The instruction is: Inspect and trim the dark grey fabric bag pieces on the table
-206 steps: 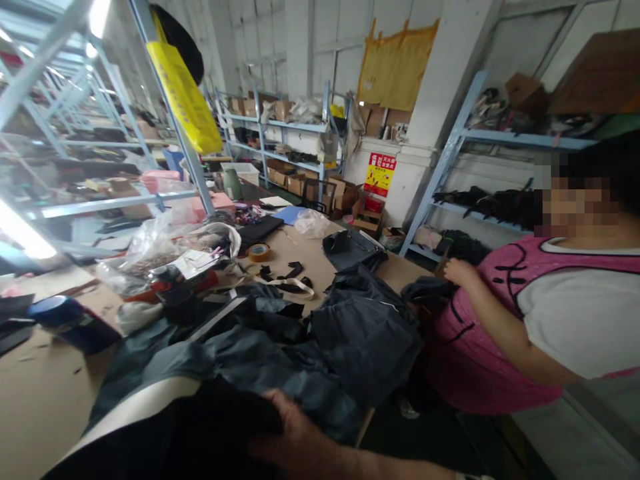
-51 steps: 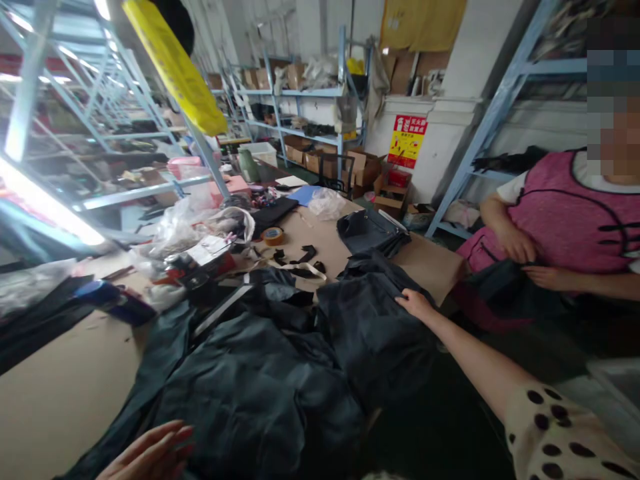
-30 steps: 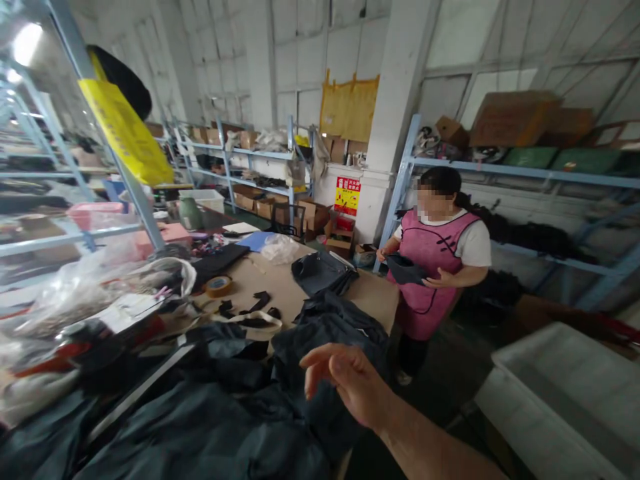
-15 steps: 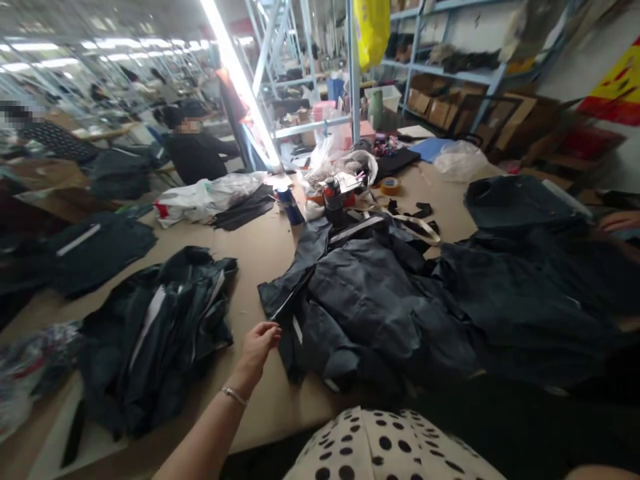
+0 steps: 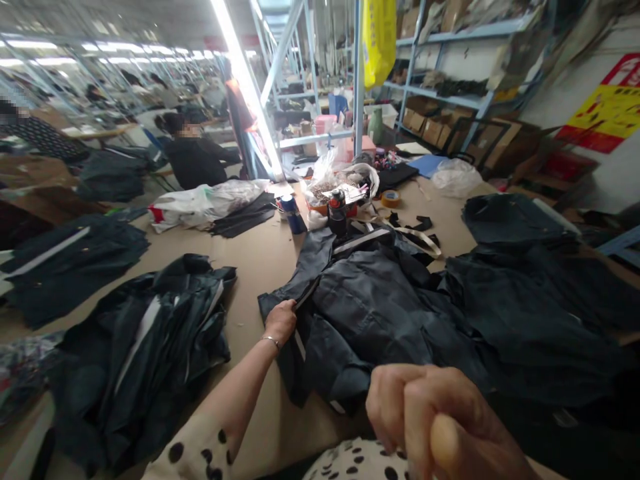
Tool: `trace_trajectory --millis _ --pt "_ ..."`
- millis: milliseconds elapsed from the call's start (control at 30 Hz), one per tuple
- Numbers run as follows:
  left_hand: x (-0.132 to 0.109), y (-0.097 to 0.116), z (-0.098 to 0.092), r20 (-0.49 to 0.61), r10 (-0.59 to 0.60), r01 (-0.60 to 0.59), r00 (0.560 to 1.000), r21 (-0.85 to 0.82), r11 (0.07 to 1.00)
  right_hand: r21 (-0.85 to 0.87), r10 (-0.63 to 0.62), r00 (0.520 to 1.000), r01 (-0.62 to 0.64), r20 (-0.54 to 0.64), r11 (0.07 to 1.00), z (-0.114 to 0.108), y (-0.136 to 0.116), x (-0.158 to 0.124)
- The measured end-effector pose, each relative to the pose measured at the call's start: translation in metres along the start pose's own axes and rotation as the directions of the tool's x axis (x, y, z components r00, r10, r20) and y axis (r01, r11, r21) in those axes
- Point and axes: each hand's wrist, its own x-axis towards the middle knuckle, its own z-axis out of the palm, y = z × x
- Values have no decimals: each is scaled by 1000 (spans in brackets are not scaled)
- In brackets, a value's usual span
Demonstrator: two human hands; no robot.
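Workshop hall, lit by tube lights (image 5: 245, 87), with blue metal shelving (image 5: 465, 33) at the back and a yellow bag (image 5: 379, 43) hanging near the far side of the tabletop (image 5: 253, 267). Dark garment (image 5: 370, 300), centre: it lies on the tabletop ahead of the wearer, spread out and creased, with a pale strip (image 5: 361, 241) across its far end. Left hand (image 5: 281, 321): from my remote station I see it clenched on the garment's left edge, thumb and fingers together over the cloth. Right hand (image 5: 440, 413): raised close to the camera, in front of the near part of the garment and, as far as I can judge, apart from it; its fingers are curled, and I cannot tell whether anything is held inside them.

State of the work, as I judge it: one edge is secured, while the rest of the garment lies loose, neither folded nor smoothed, so the handling of this piece looks incomplete. To its right, a dark cloth heap (image 5: 530, 313) adjoins it; to its left, a striped dark garment (image 5: 150, 353) lies bunched and apart, touched by neither hand. I cannot tell which of these pieces, if any, is finished. Beyond the garment I note a blue can (image 5: 291, 212), a dark bottle (image 5: 337, 213) and a tape roll (image 5: 391, 199).
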Motion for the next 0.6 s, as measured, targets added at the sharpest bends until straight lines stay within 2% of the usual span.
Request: trace_trajectory --millis 33,100,133,167,200,267,300,333,367,433,467,500,533,567,600 --pt "-7 4 -7 -10 33 -33 999 5 999 -63 -4 996 -1 -88 998 -7 10 2" --pt "-28 17 -27 -21 102 -102 995 14 995 -272 -13 982 -39 -189 962 -23 30 6" --pt "-42 24 -38 -14 143 -142 990 29 989 -412 -54 978 -34 -199 911 -31 39 10" --pt "-58 33 -51 -7 175 -174 985 50 983 -573 -124 977 2 -173 819 -38 46 15" --pt "-74 41 -63 7 209 -209 978 83 974 -734 -197 975 63 -98 676 -43 52 22" --pt "-104 57 -88 96 329 -343 939 223 913 -929 -268 953 221 142 296 -50 60 41" --pt "-116 65 -99 133 368 -391 920 283 876 -953 -251 937 279 243 120 -51 63 51" --pt "-127 71 -108 154 391 -420 907 327 846 -947 -205 926 322 318 -11 -52 64 61" --pt "-135 75 -116 161 407 -438 899 353 827 -929 -136 919 359 369 -92 -52 66 70" --pt "-146 81 -128 115 472 -478 874 373 795 -901 26 910 414 414 -128 -53 68 83" --pt "-150 83 -131 39 532 -504 846 387 772 -900 93 906 421 412 -112 -54 68 88" --pt "-153 83 -131 -68 598 -525 799 409 747 -908 127 908 411 399 -86 -56 69 91" --pt "-156 83 -129 -196 656 -541 729 423 727 -923 127 920 379 370 -61 -59 69 93" --pt "-159 82 -125 -342 686 -549 642 420 723 -945 90 943 324 320 -40 -62 68 95" --pt "-162 80 -120 -469 655 -556 593 350 754 -965 35 965 261 260 -20 -64 68 97"
